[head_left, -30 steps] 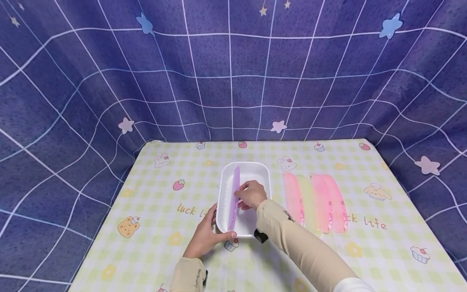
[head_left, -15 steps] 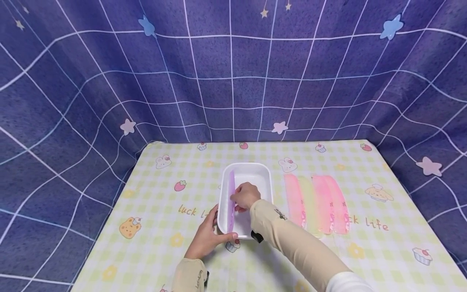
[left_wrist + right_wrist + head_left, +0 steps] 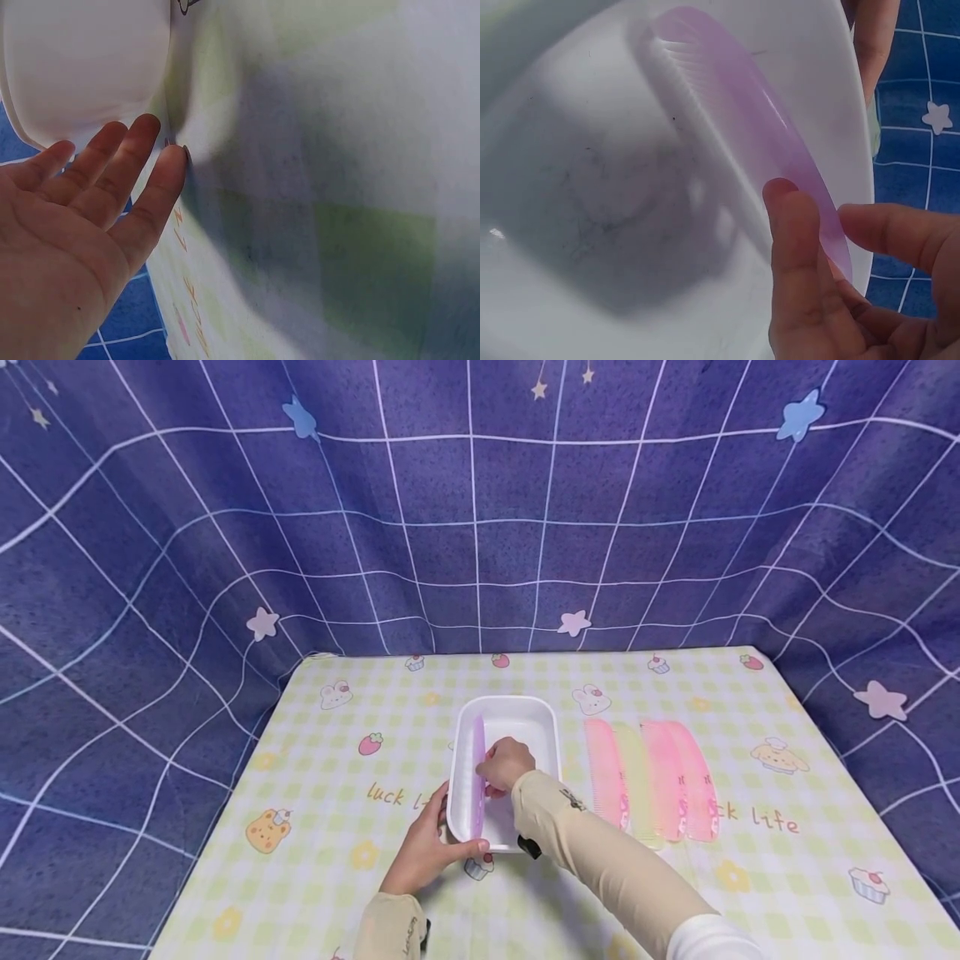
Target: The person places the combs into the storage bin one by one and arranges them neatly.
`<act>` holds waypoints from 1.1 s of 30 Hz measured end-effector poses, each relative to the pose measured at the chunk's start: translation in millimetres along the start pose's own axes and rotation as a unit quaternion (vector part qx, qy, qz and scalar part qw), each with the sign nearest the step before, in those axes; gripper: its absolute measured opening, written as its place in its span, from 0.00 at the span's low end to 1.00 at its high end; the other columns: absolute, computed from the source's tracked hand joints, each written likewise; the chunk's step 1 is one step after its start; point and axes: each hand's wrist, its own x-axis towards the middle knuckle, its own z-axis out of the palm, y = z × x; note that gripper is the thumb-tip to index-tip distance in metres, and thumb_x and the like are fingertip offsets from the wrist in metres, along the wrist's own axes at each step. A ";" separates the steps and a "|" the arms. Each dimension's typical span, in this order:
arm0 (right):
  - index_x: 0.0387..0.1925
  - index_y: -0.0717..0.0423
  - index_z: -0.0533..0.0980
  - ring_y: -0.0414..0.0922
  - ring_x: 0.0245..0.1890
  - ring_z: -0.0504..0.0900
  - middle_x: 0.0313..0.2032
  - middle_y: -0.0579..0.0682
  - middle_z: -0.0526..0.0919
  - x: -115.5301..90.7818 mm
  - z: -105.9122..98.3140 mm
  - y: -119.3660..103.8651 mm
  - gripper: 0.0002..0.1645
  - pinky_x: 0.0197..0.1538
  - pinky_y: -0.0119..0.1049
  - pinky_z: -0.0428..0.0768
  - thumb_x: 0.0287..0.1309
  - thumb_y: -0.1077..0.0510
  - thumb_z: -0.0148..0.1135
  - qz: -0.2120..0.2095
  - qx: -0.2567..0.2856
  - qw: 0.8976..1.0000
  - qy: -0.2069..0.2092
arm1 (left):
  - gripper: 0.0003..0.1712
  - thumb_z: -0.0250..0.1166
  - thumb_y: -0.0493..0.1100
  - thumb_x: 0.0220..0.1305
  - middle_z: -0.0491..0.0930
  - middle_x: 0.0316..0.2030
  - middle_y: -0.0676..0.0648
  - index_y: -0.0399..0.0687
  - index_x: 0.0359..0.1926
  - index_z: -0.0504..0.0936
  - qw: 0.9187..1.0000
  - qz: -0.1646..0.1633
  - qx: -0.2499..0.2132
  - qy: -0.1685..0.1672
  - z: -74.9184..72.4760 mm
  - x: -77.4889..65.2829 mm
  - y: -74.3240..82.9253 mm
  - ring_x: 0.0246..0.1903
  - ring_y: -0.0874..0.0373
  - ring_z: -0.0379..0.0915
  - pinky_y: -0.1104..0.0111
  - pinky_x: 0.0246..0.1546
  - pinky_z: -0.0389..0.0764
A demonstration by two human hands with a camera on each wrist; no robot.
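In the head view a white tray (image 3: 525,722) sits mid-table. My right hand (image 3: 507,764) reaches into it and pinches a purple comb (image 3: 478,745) between thumb and fingers. The comb stands on its long edge near the tray's left wall, running front to back. In the right wrist view its teeth (image 3: 686,71) face down toward the tray floor, with fingertips at one end of the spine. My left hand (image 3: 423,852) rests at the tray's near left corner, thumb along the front rim. Its fingers (image 3: 135,150) lie nearly straight against the outer side in the left wrist view.
To the right of the tray, several combs lie side by side: a pink comb (image 3: 603,768), a yellow-green comb (image 3: 636,777) and more pink combs (image 3: 675,777). A checked cloth (image 3: 315,827) covers the table. A blue gridded curtain (image 3: 480,543) hangs behind and at both sides.
My right hand has shifted left inside the tray, carrying the purple comb closer to the left wall and more upright. The left hand keeps its place at the tray corner.
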 end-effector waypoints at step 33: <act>0.44 0.59 0.83 0.50 0.34 0.87 0.35 0.55 0.89 -20.2 -51.9 -4.1 0.16 0.36 0.37 0.79 0.65 0.50 0.67 -0.073 -0.036 0.996 -0.027 | 0.66 0.84 0.49 0.48 0.73 0.66 0.42 0.46 0.80 0.52 1.000 -0.020 0.003 0.002 1.1 0.9 3.3 0.63 0.44 0.72 0.41 0.69 0.62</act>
